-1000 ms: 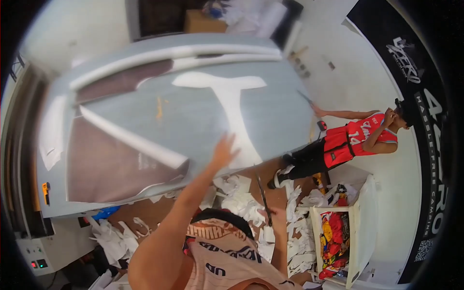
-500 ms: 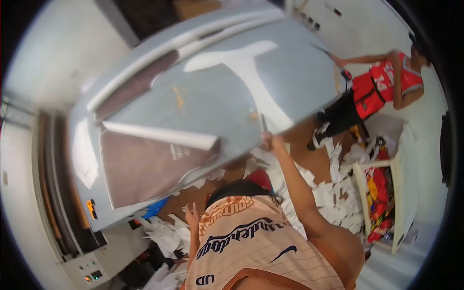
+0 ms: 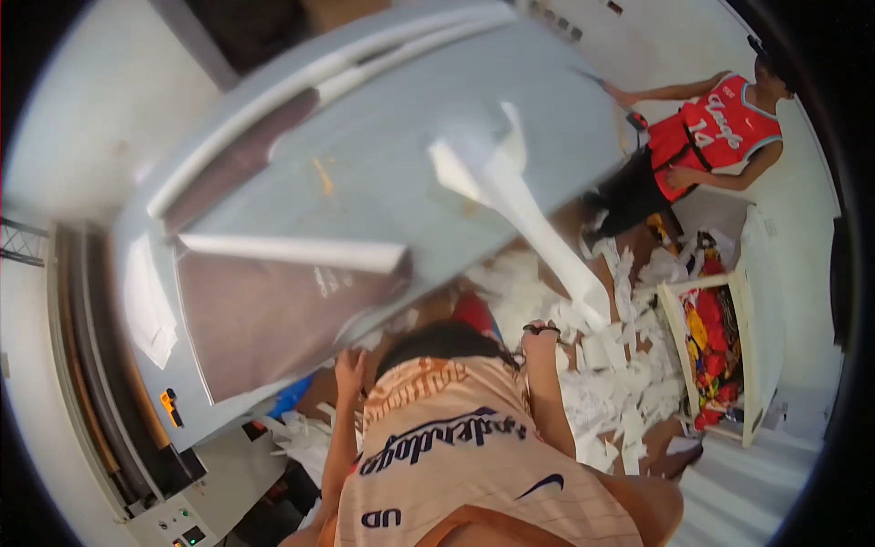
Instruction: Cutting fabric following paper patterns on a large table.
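My right hand (image 3: 540, 339) is beside my waist, closed round the dark loops of a pair of scissors (image 3: 544, 329). Just off the table's near edge is my left hand (image 3: 350, 372), its fingers loosely apart and nothing visible in them. A long white paper strip (image 3: 538, 223) slants over the edge of the blue-grey table (image 3: 365, 196), its wide curled end above the top and its narrow end down by the floor scraps. Close to my left hand lies a brownish sheet (image 3: 273, 314) with a folded white edge.
White scraps (image 3: 620, 392) cover the floor on my right. A co-worker in a red jersey (image 3: 715, 137) stands at the table's right end. A white-framed bin (image 3: 673, 328) holds colourful pieces. A yellow-and-black tool (image 3: 170, 407) lies at the table's left corner. A control panel (image 3: 173, 524) is at lower left.
The white strip has slid off the table toward the floor on the right. My right hand has drawn back from the table to my waist. My left hand has moved slightly up toward the edge.
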### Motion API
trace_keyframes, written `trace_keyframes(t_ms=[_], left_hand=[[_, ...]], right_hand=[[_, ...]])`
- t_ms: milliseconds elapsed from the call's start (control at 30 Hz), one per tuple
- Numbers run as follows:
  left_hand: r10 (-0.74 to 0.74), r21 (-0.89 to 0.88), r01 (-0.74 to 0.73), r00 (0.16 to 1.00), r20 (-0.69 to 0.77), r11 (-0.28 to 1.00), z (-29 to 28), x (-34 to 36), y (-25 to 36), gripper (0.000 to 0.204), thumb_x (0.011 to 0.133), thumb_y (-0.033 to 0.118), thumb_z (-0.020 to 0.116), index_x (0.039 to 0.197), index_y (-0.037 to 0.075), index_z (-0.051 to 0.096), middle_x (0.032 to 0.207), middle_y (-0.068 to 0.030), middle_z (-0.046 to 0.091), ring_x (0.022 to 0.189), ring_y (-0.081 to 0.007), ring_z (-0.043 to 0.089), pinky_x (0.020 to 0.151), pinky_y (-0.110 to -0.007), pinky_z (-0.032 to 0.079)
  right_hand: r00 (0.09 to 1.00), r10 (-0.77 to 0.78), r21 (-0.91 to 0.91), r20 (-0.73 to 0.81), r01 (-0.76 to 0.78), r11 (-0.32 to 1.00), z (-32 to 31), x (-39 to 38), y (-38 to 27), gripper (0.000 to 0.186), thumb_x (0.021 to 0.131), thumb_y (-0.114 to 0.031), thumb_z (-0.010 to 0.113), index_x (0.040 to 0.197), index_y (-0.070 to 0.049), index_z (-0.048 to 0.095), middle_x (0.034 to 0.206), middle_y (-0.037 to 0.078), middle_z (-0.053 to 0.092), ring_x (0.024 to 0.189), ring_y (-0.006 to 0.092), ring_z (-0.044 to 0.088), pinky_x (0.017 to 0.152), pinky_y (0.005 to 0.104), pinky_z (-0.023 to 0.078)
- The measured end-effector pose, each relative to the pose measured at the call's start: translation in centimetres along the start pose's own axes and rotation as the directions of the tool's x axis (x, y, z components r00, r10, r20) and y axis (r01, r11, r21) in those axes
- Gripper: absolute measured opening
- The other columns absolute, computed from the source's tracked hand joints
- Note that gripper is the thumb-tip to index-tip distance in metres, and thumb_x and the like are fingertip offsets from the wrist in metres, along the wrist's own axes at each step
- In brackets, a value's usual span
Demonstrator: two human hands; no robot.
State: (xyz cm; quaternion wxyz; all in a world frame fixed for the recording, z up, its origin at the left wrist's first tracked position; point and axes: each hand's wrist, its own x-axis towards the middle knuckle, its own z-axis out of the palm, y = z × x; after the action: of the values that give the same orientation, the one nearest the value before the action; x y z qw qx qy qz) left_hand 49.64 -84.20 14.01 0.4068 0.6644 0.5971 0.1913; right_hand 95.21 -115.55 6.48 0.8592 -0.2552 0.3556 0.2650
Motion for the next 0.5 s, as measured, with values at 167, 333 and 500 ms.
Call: trace_keyframes(t_ms=[167,333,500], left_hand=[[-0.054,-0.01,0.054,0.998,-0.028,0.998,0.0,0.9,-4.4,0.055,0.093,0.036,0.069,0.131,-0.002,0.056,0.108,-0.0194,0.071,0.096,-0.0264,0.07,0.083,-0.038,0.054],[-0.142,-0.061,0.139,0.989,-0.036,0.988,3.4,1.3,0.9,0.059,0.092,0.043,0.068,0.127,-0.004,0.059,0.101,-0.0219,0.073,0.088,-0.0283,0.073,0.079,-0.037,0.056],[-0.564,-0.514,0.364,0.766,-0.309,0.776,4.0,-0.4,-9.0,0.069,0.09,0.054,0.068,0.131,0.001,0.056,0.099,-0.0131,0.069,0.071,-0.0199,0.066,0.062,-0.03,0.051]], right_hand=[[0.986,-0.152,-0.281,0.068,0.165,0.945,19.2,-8.1,15.1,0.023,0.098,-0.024,0.062,0.085,-0.013,0.046,0.06,0.0,0.04,0.053,0.0144,0.044,0.047,0.0272,0.038],[0.946,0.016,-0.51,0.323,0.159,0.845,28.2,-5.7,16.0,0.032,0.093,-0.03,0.073,0.077,-0.016,0.048,0.065,-0.004,0.045,0.053,0.0067,0.043,0.045,0.0216,0.035],[0.906,0.255,-0.848,0.339,0.177,0.5,34.0,-9.3,27.1,0.028,0.091,-0.026,0.075,0.079,-0.014,0.053,0.068,-0.003,0.046,0.055,0.0099,0.045,0.048,0.0265,0.035]])
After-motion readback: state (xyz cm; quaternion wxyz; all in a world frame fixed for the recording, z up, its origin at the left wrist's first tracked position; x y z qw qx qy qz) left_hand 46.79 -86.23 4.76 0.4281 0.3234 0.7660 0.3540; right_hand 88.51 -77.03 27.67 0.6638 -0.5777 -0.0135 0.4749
